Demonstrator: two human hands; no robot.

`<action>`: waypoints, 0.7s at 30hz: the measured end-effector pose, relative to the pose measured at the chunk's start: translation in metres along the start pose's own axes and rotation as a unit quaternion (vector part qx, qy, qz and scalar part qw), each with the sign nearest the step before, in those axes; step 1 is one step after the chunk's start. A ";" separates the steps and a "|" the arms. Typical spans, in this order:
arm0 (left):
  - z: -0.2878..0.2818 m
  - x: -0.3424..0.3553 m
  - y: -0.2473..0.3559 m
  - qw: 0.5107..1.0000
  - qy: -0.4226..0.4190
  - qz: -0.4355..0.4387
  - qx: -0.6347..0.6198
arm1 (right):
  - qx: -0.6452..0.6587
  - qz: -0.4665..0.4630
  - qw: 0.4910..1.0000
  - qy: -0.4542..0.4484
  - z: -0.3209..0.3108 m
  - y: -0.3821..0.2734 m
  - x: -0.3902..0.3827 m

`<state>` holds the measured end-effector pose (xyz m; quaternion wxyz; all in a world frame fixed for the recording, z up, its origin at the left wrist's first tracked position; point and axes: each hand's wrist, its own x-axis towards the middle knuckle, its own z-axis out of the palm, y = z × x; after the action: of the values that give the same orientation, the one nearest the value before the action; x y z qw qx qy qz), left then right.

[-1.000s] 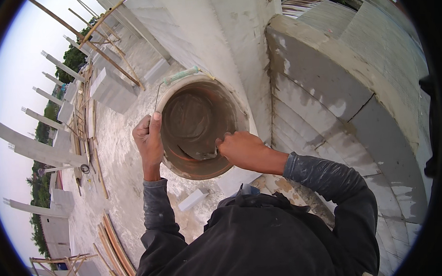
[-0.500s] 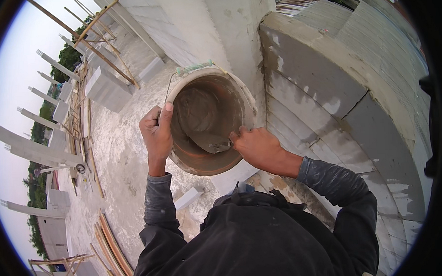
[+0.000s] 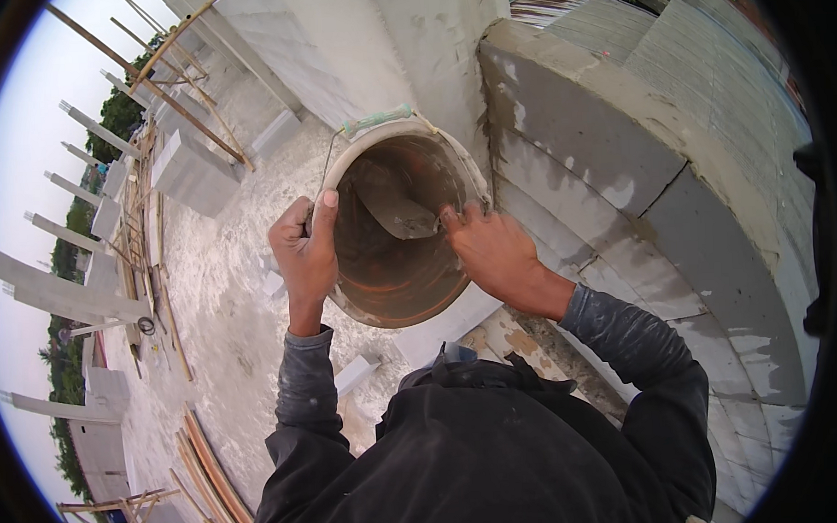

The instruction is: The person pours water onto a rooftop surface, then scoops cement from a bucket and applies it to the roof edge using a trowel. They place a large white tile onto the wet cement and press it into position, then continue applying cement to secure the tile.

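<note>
No readable text or signs

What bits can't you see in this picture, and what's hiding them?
In the head view:
The trowel's handle: hidden by the right hand.
The bucket's underside: hidden by its own walls.
Wooden boards: near ends cut off by the lower edge.
Distant trees: leaves too small.

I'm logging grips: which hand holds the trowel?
The right hand: it holds the trowel, whose blade is inside the bucket. The left hand instead grips the bucket's rim.
</note>
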<state>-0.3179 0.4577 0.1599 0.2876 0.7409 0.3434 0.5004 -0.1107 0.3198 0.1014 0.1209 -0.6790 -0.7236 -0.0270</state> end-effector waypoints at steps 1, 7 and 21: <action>0.000 -0.001 -0.001 1.000 0.001 -0.009 0.001 | -0.036 0.012 0.997 0.070 -0.001 0.000 0.000; 0.010 -0.001 -0.005 1.000 0.012 0.011 0.019 | -0.014 -0.023 1.000 -0.012 0.001 0.001 -0.002; 0.022 -0.013 -0.003 0.991 -0.010 0.092 0.093 | -0.019 0.012 1.000 -0.017 -0.029 0.018 0.027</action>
<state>-0.3011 0.4475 0.1434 0.1736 0.7978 0.3163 0.4830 -0.0902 0.3414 0.1329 0.0965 -0.6899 -0.7169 -0.0279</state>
